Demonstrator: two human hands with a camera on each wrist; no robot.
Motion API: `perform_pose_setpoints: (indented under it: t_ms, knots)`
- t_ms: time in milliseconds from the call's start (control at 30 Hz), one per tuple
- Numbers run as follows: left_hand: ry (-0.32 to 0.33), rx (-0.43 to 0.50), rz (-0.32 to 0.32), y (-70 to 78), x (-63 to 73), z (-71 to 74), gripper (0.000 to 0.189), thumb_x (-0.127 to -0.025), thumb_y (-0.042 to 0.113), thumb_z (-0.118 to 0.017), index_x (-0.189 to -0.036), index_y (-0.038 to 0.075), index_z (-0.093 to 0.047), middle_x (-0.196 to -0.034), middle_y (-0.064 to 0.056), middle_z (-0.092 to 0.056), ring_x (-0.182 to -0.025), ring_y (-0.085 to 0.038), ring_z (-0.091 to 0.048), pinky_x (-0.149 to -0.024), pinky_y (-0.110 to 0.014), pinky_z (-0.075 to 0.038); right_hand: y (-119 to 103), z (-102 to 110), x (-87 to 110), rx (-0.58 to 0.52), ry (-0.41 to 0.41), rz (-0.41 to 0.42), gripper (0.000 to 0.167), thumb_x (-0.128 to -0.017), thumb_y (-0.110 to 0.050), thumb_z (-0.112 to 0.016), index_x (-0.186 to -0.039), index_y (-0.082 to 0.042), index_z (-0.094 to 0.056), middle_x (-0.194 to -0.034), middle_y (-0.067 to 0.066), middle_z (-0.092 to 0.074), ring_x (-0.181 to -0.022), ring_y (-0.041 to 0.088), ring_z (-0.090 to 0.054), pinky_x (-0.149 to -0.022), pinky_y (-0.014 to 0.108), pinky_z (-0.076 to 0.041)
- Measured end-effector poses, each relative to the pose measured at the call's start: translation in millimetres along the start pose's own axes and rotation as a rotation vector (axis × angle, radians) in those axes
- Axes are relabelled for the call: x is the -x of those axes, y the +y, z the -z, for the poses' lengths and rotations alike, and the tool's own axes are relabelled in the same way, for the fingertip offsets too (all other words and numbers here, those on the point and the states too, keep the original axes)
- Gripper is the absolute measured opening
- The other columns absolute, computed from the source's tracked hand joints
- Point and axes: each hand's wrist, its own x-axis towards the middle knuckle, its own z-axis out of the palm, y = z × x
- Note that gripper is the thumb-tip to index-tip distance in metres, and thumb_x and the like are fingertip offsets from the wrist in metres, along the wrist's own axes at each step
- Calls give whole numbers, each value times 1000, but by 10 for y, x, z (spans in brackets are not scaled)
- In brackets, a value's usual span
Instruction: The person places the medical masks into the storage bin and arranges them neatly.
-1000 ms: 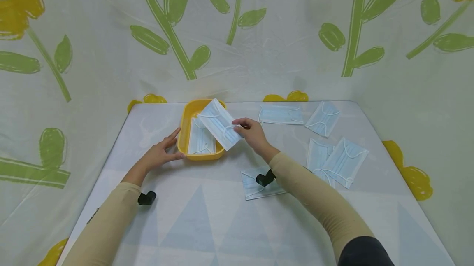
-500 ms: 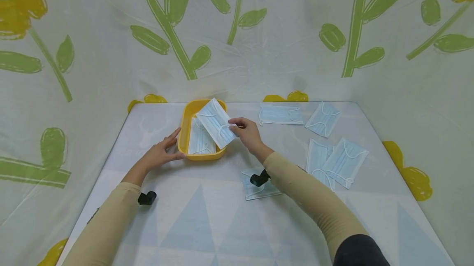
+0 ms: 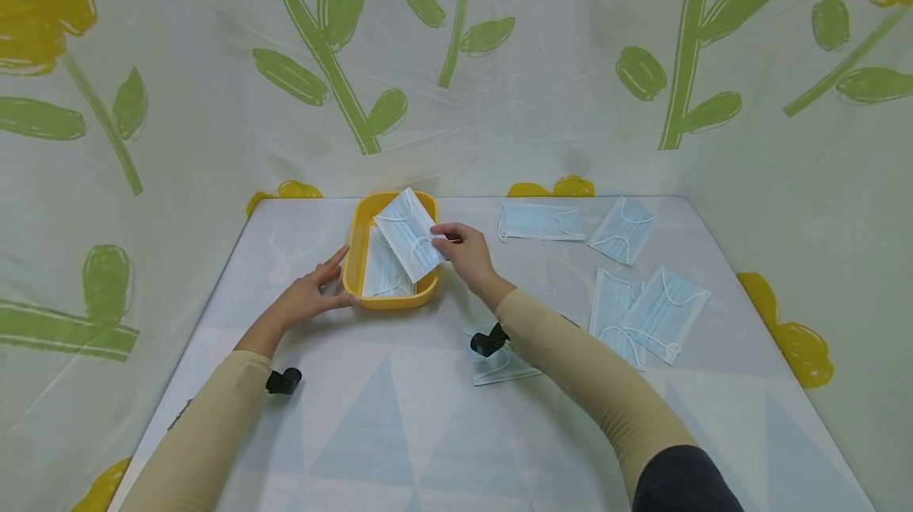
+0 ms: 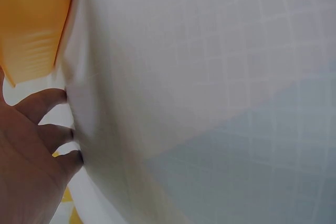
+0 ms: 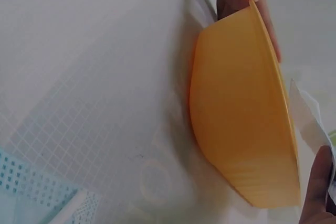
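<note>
Head view alone shows a mask [image 3: 383, 270] inside the tray [image 3: 394, 303]; right hand [image 3: 467, 254] pinches another mask [image 3: 407, 231], left hand [image 3: 303, 298] spread.

Tray [image 3: 395, 303] on tbl [image 3: 357, 433] nr back edge; mask [image 3: 382, 273] in it, held mask [image 3: 408, 233] above; other masks [image 3: 668, 307] to R.

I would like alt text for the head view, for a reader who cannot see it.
A right hand pinches a pale blue mask over a yellow tray in which another mask lies, while the left hand touches the tray's side. More masks lie spread on the table to the right.
</note>
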Motion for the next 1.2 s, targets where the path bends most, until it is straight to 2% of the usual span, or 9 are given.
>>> perform_pose_setpoints:
  t_ms: [233,700,933,1200]
  knots:
    - [-4,1,4,-1,6,7,109,-81,71,-71,-161,49,0,-163,-16,-31,-153,-48,-2,-111,-79,-12,-90,-75,17,-14,-2,-15,17,-99,-16,-69,-116,-16,-73,-115,3,-66,-100,22,-63,-89,26,-58]
    - [5,-8,-5,-22,2,1,109,-81,71,-71,-160,50,0,-163,-15,-31,-153,-47,-2,-111,-79,-11,-116,-242,-7,-26,19,-4,17,-98,-15,-69,-115,-13,-74,-111,4,-67,-96,21,-62,-86,25,-58]
    - [4,-7,-5,-18,-2,3,109,-81,71,-71,-160,50,0,-163,-15,-31,-153,-47,-2,-111,-79,-11,-137,-342,-3,-57,54,15,16,-97,-12,-70,-112,-11,-75,-107,4,-67,-91,19,-62,-84,26,-59]
    - [-2,2,-5,-18,-12,4,109,-81,70,-72,-160,50,0,-164,-15,-29,-153,-48,-2,-112,-79,-10,-145,-447,-9,-28,79,9,14,-96,-13,-72,-110,-14,-76,-105,1,-67,-92,19,-62,-83,26,-59]
